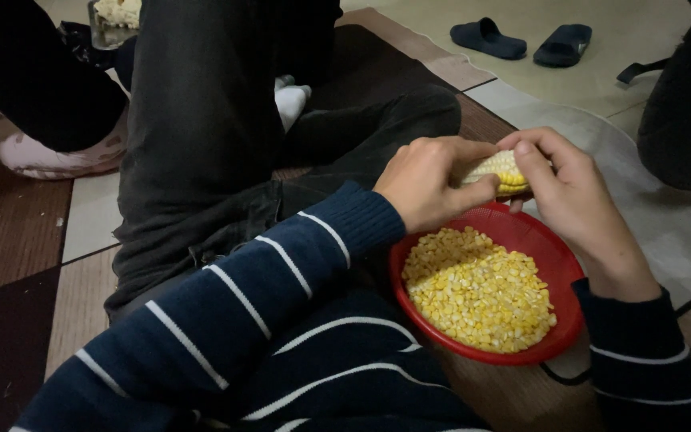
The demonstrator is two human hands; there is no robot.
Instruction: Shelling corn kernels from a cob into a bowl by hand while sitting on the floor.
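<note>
Corn cob [499,170] sits just above the red basket [563,264] of loose kernels [477,290], both the left hand [429,182] and right hand [573,196] with fingers clamped around it.

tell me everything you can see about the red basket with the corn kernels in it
The red basket is round, shallow and looks like plastic with a fine mesh wall. It sits upright low on the floor by the person's lap, partly on a pale mat. Loose yellow kernels cover most of its bottom. The left hand and right hand grip a corn cob just above its far rim; whether they touch it is unclear.
</note>
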